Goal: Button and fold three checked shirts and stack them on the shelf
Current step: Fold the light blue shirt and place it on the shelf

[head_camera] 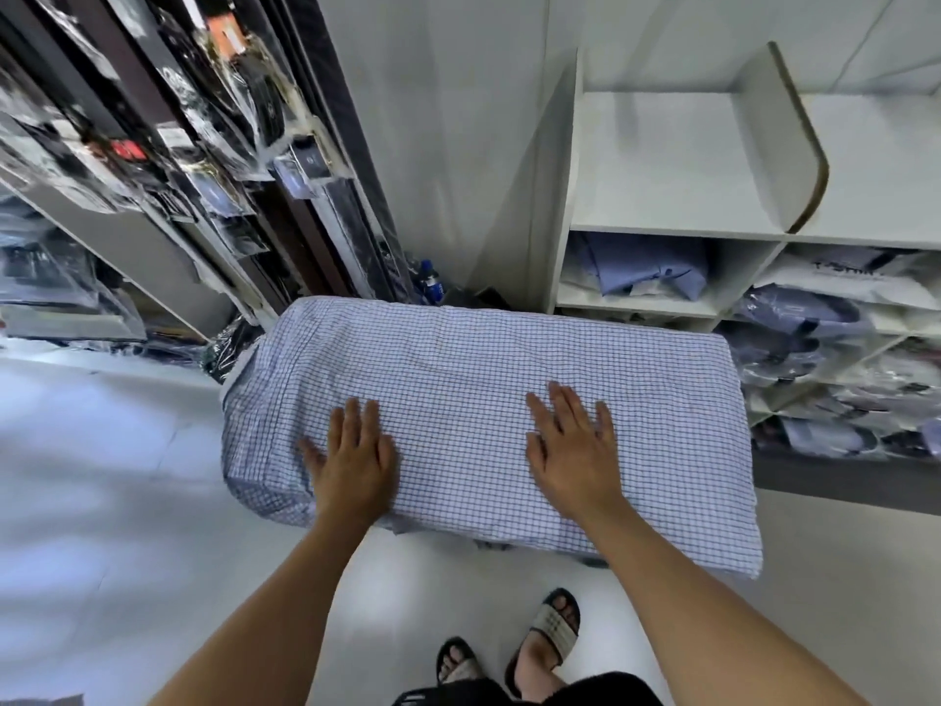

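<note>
A blue-and-white checked shirt point(473, 379) lies spread flat over a raised surface in the middle of the view, back side up, its collar end hanging off at the left. My left hand point(354, 458) presses flat on the shirt near its left front part, fingers straight. My right hand point(573, 448) lies flat on the cloth to the right of it, fingers spread. The white shelf unit point(667, 160) stands behind and to the right, its top compartment bare.
Lower shelf compartments hold a folded blue shirt point(646, 270) and bagged shirts point(804, 318). Racks of plastic-wrapped goods point(203, 160) fill the left. A blue bottle point(430, 282) stands behind the shirt. My sandalled feet point(514, 649) are on the white floor.
</note>
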